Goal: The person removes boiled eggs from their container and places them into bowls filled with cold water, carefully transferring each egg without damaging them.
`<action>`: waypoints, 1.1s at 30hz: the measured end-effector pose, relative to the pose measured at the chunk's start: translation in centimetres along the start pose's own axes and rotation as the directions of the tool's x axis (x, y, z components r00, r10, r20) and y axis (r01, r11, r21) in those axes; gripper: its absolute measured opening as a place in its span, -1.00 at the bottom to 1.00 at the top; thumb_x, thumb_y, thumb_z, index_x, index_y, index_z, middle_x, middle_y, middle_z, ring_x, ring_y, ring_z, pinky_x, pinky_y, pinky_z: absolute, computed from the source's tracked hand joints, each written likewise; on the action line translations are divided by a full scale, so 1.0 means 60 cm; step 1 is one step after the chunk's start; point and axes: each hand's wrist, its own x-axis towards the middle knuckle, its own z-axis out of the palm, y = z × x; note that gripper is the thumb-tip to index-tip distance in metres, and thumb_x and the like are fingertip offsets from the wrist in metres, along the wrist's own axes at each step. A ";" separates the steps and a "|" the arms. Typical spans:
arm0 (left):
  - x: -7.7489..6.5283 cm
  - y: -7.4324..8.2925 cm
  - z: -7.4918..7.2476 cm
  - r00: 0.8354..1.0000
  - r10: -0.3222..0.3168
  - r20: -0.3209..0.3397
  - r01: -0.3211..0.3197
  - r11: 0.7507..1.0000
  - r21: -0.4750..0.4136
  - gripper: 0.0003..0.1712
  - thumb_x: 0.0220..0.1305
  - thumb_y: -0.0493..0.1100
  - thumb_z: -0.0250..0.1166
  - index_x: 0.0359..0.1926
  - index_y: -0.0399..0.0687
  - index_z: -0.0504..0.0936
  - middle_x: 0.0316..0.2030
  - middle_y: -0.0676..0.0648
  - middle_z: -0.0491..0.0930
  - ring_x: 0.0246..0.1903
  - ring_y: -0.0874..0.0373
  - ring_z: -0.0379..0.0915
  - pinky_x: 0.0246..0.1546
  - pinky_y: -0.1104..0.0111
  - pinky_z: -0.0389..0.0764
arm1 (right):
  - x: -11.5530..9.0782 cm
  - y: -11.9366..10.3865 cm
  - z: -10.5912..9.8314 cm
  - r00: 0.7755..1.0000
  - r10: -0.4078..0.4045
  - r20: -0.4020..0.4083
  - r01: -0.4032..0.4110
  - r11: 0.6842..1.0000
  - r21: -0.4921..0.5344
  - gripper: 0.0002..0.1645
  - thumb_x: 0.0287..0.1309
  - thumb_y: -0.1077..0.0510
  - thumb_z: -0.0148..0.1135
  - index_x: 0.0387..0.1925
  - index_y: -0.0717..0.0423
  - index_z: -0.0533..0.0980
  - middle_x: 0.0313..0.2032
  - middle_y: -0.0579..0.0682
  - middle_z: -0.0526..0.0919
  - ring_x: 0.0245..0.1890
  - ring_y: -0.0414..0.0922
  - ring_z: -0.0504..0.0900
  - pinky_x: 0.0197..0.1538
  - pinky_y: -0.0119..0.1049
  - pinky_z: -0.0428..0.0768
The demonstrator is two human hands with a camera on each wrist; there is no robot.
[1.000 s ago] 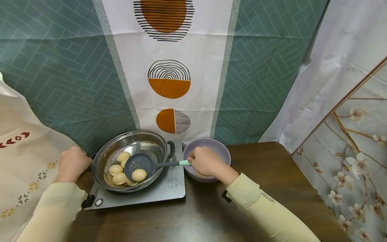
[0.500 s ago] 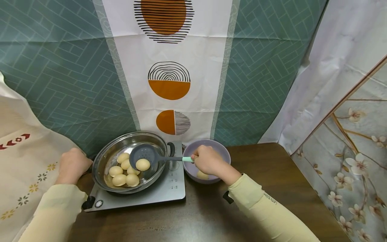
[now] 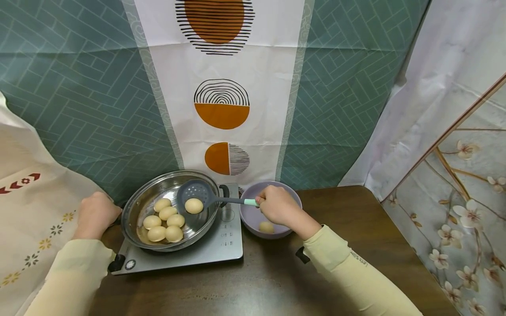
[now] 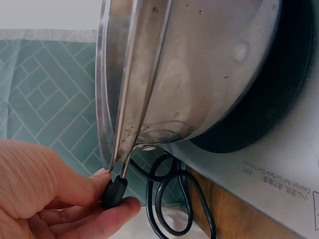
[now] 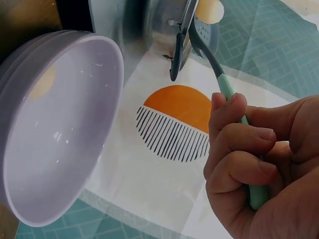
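Skimmer (image 3: 189, 189) and egg (image 3: 194, 206) have moved up and right over the pan (image 3: 197, 228), left of the head frame's centre. Six eggs (image 3: 174, 234) lie in the pan, another in the bowl (image 3: 251, 218) at centre right. The right hand (image 3: 278, 206) grips the skimmer; the left hand (image 3: 95, 214) pinches the pan's handle (image 4: 115, 191).

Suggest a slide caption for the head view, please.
Right grip holding one egg on a perforated ladle over a steel pan of six more eggs, beside a lilac bowl.
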 end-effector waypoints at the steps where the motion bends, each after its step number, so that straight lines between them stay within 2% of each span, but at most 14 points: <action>1: 0.000 0.000 -0.001 1.000 -0.001 -0.001 0.001 1.000 0.001 -0.67 -0.10 -0.24 0.19 -0.87 -0.08 0.32 -0.83 -0.04 0.31 -0.66 -0.04 0.27 -0.69 0.27 0.26 | 0.000 0.000 0.000 1.000 0.004 0.000 -0.004 1.000 -0.003 -0.65 0.29 0.03 0.00 -0.55 -0.08 0.60 -0.71 -0.12 0.42 -0.71 -0.19 0.25 -0.57 -0.34 0.22; 10: -0.006 -0.009 -0.006 0.999 0.028 -0.020 -0.028 0.999 0.021 -0.67 -0.13 -0.24 0.19 -0.89 -0.09 0.32 -0.80 -0.09 0.38 -0.65 -0.08 0.28 -0.69 0.26 0.27 | -0.005 0.007 -0.007 1.000 0.021 0.003 -0.021 1.000 0.002 -0.65 0.29 0.02 0.00 -0.53 -0.09 0.62 -0.69 -0.09 0.48 -0.68 -0.15 0.30 -0.56 -0.31 0.25; 15: -0.007 -0.008 -0.007 0.998 0.048 -0.033 -0.047 0.999 0.022 -0.71 -0.16 -0.24 0.18 -0.87 -0.10 0.33 -0.78 -0.14 0.42 -0.66 -0.10 0.30 -0.70 0.24 0.27 | -0.012 0.025 -0.021 0.997 0.079 0.007 -0.079 0.996 0.048 -0.67 0.30 0.02 -0.01 -0.47 -0.07 0.61 -0.55 -0.12 0.59 -0.60 -0.14 0.41 -0.53 -0.32 0.33; 18: -0.005 -0.005 -0.007 0.999 0.040 -0.031 -0.040 0.999 0.020 -0.71 -0.16 -0.25 0.18 -0.87 -0.11 0.34 -0.78 -0.14 0.42 -0.66 -0.10 0.29 -0.70 0.24 0.27 | -0.018 0.040 -0.036 0.996 0.084 0.004 -0.084 0.995 0.054 -0.68 0.31 0.01 -0.03 -0.44 -0.03 0.60 -0.48 -0.11 0.63 -0.58 -0.15 0.43 -0.52 -0.33 0.36; 26: 0.013 0.009 0.000 0.995 0.072 -0.069 -0.073 0.997 -0.016 -0.65 -0.14 -0.25 0.19 -0.89 -0.05 0.27 -0.84 -0.07 0.34 -0.70 -0.03 0.26 -0.72 0.27 0.25 | -0.039 0.079 -0.085 0.992 0.111 -0.053 -0.108 0.993 0.051 -0.62 0.33 0.03 -0.07 -0.51 0.03 0.55 -0.55 -0.05 0.53 -0.69 -0.17 0.31 -0.59 -0.32 0.30; 33: 0.007 -0.009 0.003 0.996 0.060 -0.066 -0.059 0.998 0.012 -0.64 -0.15 -0.25 0.19 -0.91 -0.05 0.27 -0.85 -0.05 0.30 -0.71 -0.03 0.25 -0.72 0.27 0.25 | -0.056 0.104 -0.090 0.991 0.120 -0.055 -0.119 0.993 0.028 -0.58 0.33 -0.01 -0.08 -0.57 0.02 0.54 -0.65 -0.07 0.44 -0.71 -0.17 0.28 -0.61 -0.33 0.25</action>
